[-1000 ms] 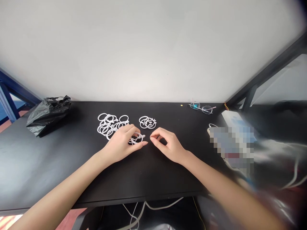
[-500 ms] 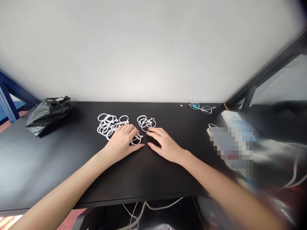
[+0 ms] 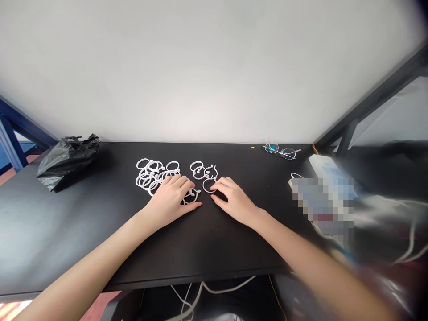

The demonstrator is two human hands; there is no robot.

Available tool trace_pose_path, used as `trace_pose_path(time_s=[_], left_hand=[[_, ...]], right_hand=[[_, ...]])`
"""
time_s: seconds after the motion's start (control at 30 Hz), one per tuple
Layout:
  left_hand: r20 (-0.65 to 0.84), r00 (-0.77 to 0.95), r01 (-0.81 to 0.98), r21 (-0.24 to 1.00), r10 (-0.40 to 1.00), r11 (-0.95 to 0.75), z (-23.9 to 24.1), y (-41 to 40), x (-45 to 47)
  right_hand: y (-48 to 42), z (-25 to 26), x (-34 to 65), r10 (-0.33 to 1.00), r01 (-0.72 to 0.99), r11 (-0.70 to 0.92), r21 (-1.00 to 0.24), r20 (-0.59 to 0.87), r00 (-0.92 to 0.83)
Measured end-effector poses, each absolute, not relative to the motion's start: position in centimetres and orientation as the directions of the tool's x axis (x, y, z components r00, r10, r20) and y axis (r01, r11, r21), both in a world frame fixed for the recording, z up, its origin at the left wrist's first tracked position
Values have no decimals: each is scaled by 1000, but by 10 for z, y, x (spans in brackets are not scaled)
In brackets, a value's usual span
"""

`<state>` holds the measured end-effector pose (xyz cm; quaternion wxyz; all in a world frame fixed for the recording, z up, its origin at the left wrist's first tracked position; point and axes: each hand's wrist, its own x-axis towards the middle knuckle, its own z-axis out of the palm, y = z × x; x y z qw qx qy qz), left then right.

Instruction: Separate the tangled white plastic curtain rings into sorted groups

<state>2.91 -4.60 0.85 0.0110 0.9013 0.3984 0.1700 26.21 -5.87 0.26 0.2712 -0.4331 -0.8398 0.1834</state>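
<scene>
My left hand (image 3: 172, 198) rests on the black table (image 3: 100, 223) with its fingers curled over a white plastic ring (image 3: 191, 196). A pile of several white rings (image 3: 152, 174) lies just behind it. My right hand (image 3: 234, 200) lies close beside the left, its fingertips pinching a single white ring (image 3: 207, 186) flat on the table. A smaller group of white rings (image 3: 203, 170) sits just beyond both hands.
A crumpled black plastic bag (image 3: 67, 158) lies at the table's far left. A pair of glasses (image 3: 281, 150) rests at the back right by the wall. A blurred-out object with white cables (image 3: 323, 200) sits at the right edge. Cables hang below the front edge.
My right hand reached forward to the smaller group of rings, then drew one ring back toward me. My left hand stayed on its ring, shifting only slightly.
</scene>
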Motion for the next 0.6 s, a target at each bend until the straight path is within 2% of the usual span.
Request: trace_pose_path(time_s=[0.23, 0.6], left_hand=[[301, 625, 717, 145, 720, -682, 8, -47, 30], [317, 618, 721, 138, 720, -679, 8, -46, 31]], right_hand=[[-58, 6, 263, 813, 652, 579, -489, 288, -506], [-62, 9, 263, 827, 548, 545, -635, 300, -475]])
